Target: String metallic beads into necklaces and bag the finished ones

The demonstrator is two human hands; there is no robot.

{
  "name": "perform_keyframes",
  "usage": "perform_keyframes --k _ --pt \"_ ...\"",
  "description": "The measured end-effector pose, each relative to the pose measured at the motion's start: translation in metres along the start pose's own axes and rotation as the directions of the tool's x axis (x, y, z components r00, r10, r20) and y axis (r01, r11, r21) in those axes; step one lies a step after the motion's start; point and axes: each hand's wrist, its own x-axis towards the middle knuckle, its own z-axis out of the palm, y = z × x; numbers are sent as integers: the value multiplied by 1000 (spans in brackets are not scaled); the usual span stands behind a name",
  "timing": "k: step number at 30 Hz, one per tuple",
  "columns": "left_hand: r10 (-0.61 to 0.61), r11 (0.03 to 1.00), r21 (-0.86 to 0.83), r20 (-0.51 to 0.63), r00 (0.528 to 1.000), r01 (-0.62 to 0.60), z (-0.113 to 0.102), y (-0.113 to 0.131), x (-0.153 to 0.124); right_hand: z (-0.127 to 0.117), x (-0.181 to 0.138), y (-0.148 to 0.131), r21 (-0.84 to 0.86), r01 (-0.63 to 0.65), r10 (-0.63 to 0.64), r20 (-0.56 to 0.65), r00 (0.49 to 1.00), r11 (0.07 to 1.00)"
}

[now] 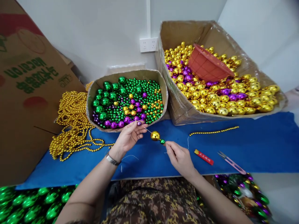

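My left hand [129,137] pinches a small purple bead [139,123] at its fingertips, just in front of a cardboard tray [92,93] of green, purple and gold beads. A thin needle [147,130] points from a gold ball [155,135] toward that hand. A small green bead [162,142] sits behind the gold ball on the same needle. My right hand [180,158] pinches the needle's lower end and its thread, fingers closed, over the blue cloth [257,146].
A large cardboard box [177,109] of gold and purple balls with an orange basket [206,65] stands at the right. Gold bead strands [72,124] pile at the left; a short strand [213,132], a red lighter [203,156] and thread snips [232,162] lie on the cloth.
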Motion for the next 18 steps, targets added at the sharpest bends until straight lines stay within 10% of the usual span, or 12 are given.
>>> perform_keyframes --k 11,18 --pt "165 945 281 24 986 -165 1 -10 -6 8 -9 15 -99 26 -28 -12 1000 995" --pt "140 843 523 15 990 -128 -8 -77 -7 28 -37 51 -63 -183 193 221 956 981"
